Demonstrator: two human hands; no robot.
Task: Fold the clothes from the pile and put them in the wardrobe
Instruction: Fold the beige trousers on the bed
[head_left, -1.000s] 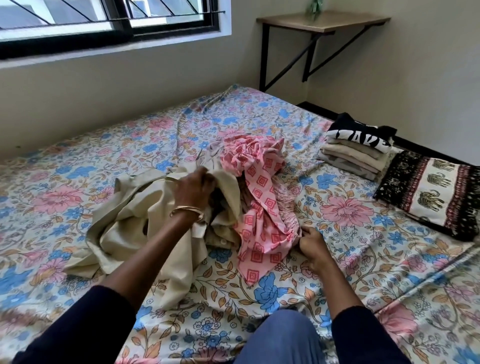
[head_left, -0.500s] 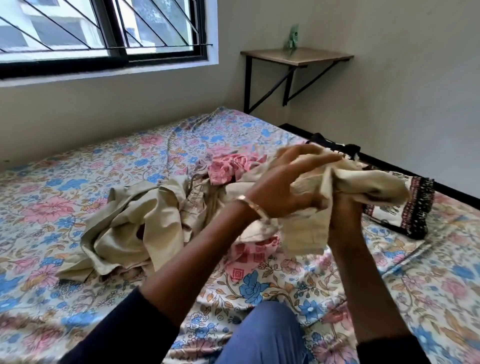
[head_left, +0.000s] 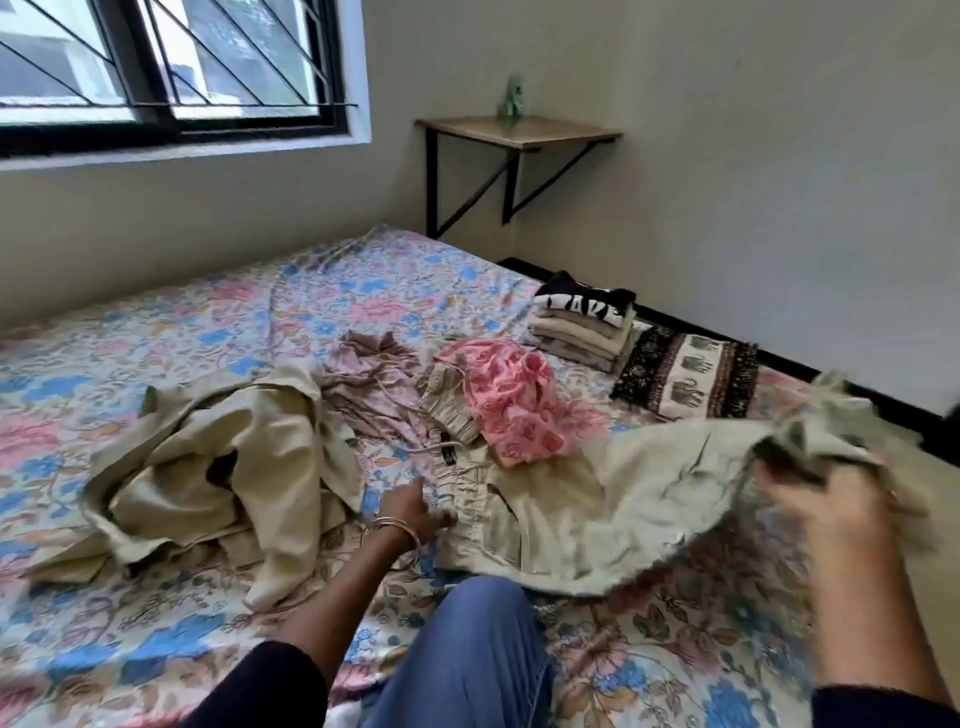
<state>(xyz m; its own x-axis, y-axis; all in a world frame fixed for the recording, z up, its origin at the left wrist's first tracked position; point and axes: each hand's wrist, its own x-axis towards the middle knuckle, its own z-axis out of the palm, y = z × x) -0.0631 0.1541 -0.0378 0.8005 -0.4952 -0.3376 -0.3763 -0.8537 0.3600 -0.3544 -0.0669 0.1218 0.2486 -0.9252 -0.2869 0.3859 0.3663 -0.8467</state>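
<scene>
Lowered, beige trousers (head_left: 597, 499) now lie spread, wrinkled.

White block letters run across the black garment (head_left: 582, 307) topping the folded stack — possibly "WAVE", though the fold hides part.

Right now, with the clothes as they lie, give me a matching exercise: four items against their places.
Items:
1. pink patterned garment
2. folded stack
3. green object
4. pale green garment

Places:
A. on the wall shelf
B. held up by the right hand
C. loose at mid-bed
D. by the elephant-print pillow

Pairs: 1-C, 2-D, 3-A, 4-B
</scene>
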